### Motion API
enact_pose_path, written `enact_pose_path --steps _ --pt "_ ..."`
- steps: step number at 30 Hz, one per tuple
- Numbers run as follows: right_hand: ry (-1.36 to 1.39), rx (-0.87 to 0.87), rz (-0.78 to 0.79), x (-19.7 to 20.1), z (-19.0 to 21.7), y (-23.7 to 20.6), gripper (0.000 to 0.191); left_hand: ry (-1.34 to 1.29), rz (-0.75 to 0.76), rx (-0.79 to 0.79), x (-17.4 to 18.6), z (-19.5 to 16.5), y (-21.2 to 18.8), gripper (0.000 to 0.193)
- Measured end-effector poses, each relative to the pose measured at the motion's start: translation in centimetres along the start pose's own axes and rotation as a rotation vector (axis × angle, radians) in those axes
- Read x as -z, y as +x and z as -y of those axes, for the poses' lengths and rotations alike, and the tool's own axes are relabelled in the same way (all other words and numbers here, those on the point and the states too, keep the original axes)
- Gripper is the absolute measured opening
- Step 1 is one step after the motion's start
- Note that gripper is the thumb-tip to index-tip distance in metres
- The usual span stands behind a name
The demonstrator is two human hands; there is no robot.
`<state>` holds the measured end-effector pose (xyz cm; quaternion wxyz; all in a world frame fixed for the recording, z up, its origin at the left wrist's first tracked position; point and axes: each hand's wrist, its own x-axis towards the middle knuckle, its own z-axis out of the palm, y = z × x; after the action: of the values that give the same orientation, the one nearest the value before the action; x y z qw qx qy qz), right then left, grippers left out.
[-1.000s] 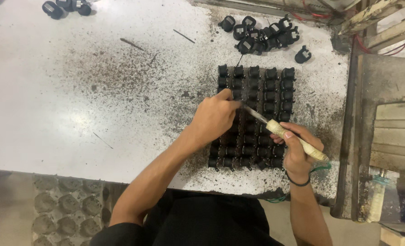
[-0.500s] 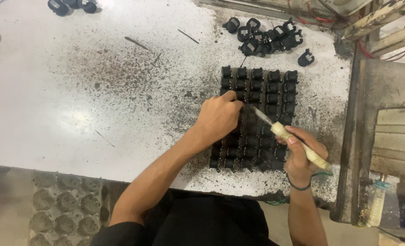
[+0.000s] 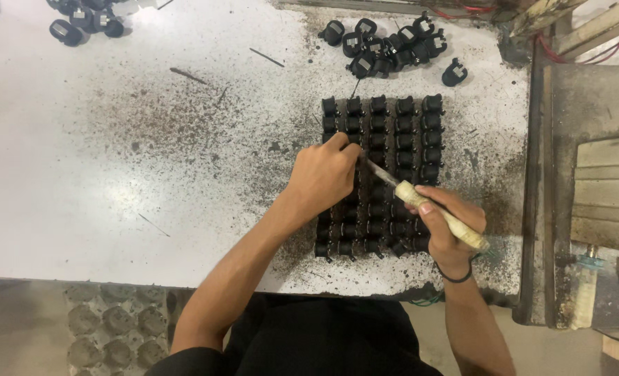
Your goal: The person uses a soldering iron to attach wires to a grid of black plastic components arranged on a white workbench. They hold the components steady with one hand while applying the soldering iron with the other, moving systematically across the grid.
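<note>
On the white worktop (image 3: 114,174) lies one block of small black parts (image 3: 382,139), five columns wide. The left hand (image 3: 323,177) presses curled fingers onto it mid-block; the right hand (image 3: 448,226) is closed around one pale-handled tool (image 3: 434,212). One loose pile of black parts (image 3: 386,45) lies beyond.

A small workshop or factory bench: a white worktable (image 3: 114,174), scuffed and speckled with dark metal grit, carries rows of identical black moulded parts (image 3: 400,139) laid out in a grid, with loose heaps of the same parts (image 3: 386,45) at the far edge. A grimy metal machine housing (image 3: 588,195) stands to the right, red wires (image 3: 462,14) trail at the far right, and a studded floor mat (image 3: 107,327) lies near left.
</note>
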<state>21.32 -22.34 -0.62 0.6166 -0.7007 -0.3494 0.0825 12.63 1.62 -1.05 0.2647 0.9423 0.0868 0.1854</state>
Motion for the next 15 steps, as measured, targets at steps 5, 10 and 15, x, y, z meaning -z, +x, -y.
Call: enact_pose_path --steps 5,10,15 --pt "0.084 0.000 -0.094 0.0 0.0 0.0 0.023 -0.047 0.050 0.023 -0.3 0.1 0.4 0.011" --pt "0.047 0.073 -0.088 0.3 -0.2 0.1 0.022 -0.084 -0.046 0.022 1.4 -0.9 0.3 0.009" --pt "0.256 0.144 -0.218 1.7 0.7 -1.3 0.024 -0.137 -0.147 0.000 3.5 -2.0 -1.8 0.013"
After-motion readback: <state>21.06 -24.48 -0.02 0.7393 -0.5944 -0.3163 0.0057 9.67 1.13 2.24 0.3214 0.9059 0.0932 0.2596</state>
